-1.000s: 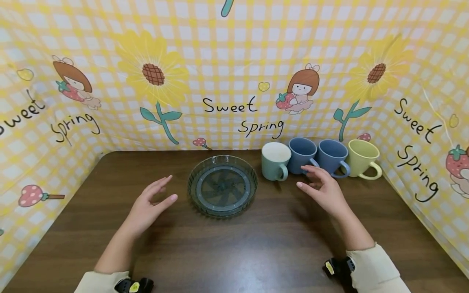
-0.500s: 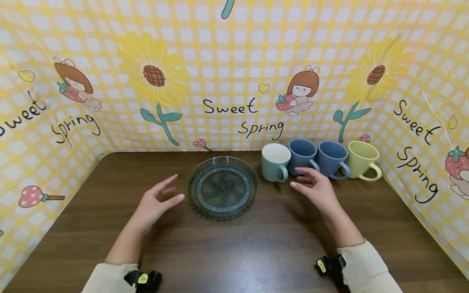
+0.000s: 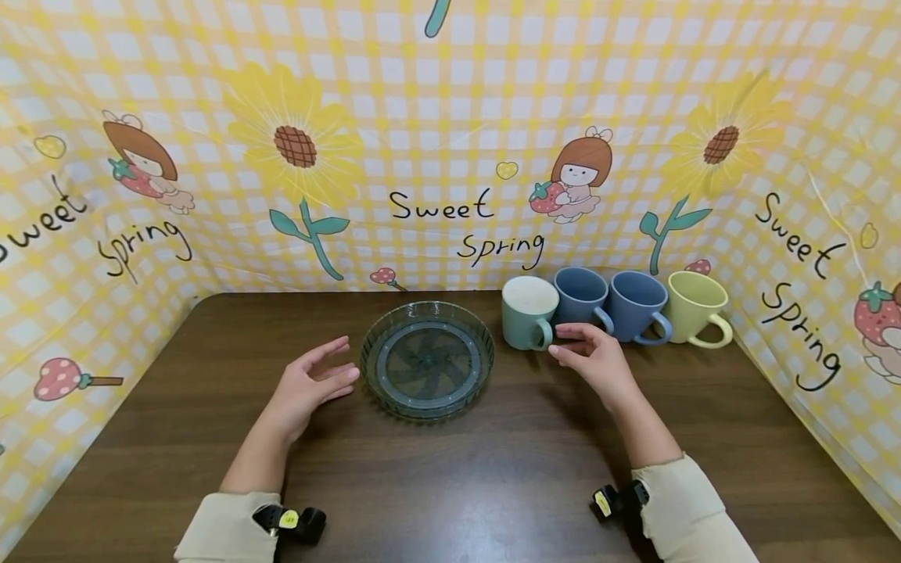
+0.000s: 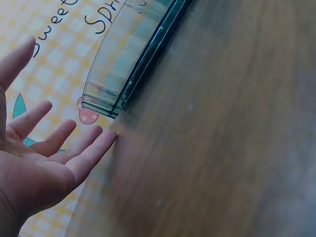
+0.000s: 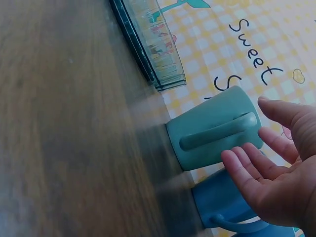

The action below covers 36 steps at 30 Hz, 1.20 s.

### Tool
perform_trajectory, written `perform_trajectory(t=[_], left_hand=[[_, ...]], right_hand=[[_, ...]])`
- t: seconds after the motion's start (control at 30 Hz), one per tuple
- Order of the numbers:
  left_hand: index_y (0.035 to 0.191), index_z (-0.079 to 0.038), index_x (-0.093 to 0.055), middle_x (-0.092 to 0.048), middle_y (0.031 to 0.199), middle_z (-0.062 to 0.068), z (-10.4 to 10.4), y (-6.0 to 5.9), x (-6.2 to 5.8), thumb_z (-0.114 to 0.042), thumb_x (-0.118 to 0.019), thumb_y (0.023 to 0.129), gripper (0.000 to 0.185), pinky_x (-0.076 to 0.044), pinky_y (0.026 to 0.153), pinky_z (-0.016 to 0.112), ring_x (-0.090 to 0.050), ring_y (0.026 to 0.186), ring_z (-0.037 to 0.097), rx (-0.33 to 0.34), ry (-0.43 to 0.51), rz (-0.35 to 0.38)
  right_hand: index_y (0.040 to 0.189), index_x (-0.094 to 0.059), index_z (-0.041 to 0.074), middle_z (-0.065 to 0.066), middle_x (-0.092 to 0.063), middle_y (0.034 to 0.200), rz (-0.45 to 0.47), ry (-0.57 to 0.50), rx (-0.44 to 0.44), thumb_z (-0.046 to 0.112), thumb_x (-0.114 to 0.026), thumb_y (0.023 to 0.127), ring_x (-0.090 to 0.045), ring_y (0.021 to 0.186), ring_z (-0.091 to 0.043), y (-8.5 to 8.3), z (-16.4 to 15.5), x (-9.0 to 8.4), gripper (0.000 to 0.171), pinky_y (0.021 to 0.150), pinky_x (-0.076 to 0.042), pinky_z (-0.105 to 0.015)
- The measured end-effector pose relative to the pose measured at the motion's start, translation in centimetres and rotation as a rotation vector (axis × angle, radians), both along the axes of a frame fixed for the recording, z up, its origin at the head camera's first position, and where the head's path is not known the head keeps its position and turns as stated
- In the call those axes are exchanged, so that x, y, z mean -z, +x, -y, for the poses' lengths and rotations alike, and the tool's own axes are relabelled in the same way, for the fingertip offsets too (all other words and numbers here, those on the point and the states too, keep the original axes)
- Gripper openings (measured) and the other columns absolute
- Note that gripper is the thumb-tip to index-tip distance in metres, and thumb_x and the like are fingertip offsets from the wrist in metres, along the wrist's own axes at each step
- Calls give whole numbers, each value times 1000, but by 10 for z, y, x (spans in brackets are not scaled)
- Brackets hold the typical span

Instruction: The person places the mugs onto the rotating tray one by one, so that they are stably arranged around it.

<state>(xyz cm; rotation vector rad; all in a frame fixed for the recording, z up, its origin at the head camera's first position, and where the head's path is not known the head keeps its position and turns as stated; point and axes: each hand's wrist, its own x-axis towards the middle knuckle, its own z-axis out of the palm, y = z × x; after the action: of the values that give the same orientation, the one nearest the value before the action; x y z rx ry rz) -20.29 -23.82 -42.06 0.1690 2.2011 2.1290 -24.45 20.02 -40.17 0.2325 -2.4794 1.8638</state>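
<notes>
A round, see-through glass dish (image 3: 427, 407) with a fluted rim stands on the table in the head view. Just left of it hovers my left hand (image 3: 310, 391), fingers loosely spread and holding nothing; the left wrist view shows a small gap between fingertips and dish (image 4: 123, 64). Right of the dish stands a green mug (image 3: 524, 324) with a pale inside, its handle (image 5: 217, 131) towards me. My right hand (image 3: 591, 360) is beside that handle with thumb and fingers apart. Whether a fingertip touches the mug, I cannot tell.
Two blue mugs (image 3: 579, 293) (image 3: 637, 301) and a yellow mug (image 3: 693, 301) continue the row to the right, along the table's back edge. A yellow checked cloth (image 3: 422, 117) encloses the brown wooden table (image 3: 450, 485) at the back and sides.
My left hand has moved right, closer to the glass dish. My right hand has moved left, from in front of the blue mugs to the green mug's handle. Dish and mugs have stayed put.
</notes>
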Motion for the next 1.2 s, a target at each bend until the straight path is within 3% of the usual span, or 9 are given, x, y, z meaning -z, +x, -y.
perform_trajectory(t=[0.2,0.4,0.53,0.77,0.97,1.2], left_hand=[[149,1,-34,-31,150,24,-2,-4,4,-8,-69,92,67,-53,91,42,-53,123,29,-5,57,19],[148,5,-31,-34,148,24,-6,-5,7,-4,-68,91,69,-54,90,40,-58,117,23,-9,75,30],[148,6,-31,-35,147,24,-6,-5,9,-3,-69,91,69,-54,90,39,-59,115,22,-10,76,27],[148,6,-31,-35,146,25,-7,-6,9,-2,-68,90,69,-55,89,38,-59,117,23,-7,96,19],[148,4,-33,-34,147,25,-9,-5,10,2,-69,89,69,-55,87,33,-53,123,28,1,97,35],[147,1,-38,-40,146,22,-11,-6,12,-3,-74,86,70,-54,86,24,-46,128,39,-20,5,18]], right_hand=[[127,-57,-6,-23,-57,124,61,-39,-2,11,-74,88,-63,89,-12,-8,5,3,45,80,-58,-33],[125,-58,-8,-18,-63,114,132,-62,-5,14,-73,90,-64,92,-19,-13,10,6,44,78,-59,-33],[124,-55,-14,-23,-64,110,161,-142,-36,12,-67,94,-67,92,-26,-13,13,6,41,78,-59,-32],[126,-49,-16,-26,-58,116,226,-328,-93,9,-54,101,-68,90,-21,-14,13,6,36,86,-56,-35],[116,-52,-8,-16,-60,106,223,-460,-162,8,-52,102,-68,92,-23,-15,12,12,22,89,-55,-38],[112,-51,-6,-12,-59,98,154,-458,-164,7,-49,102,-68,89,-23,-15,13,18,16,86,-57,-34]])
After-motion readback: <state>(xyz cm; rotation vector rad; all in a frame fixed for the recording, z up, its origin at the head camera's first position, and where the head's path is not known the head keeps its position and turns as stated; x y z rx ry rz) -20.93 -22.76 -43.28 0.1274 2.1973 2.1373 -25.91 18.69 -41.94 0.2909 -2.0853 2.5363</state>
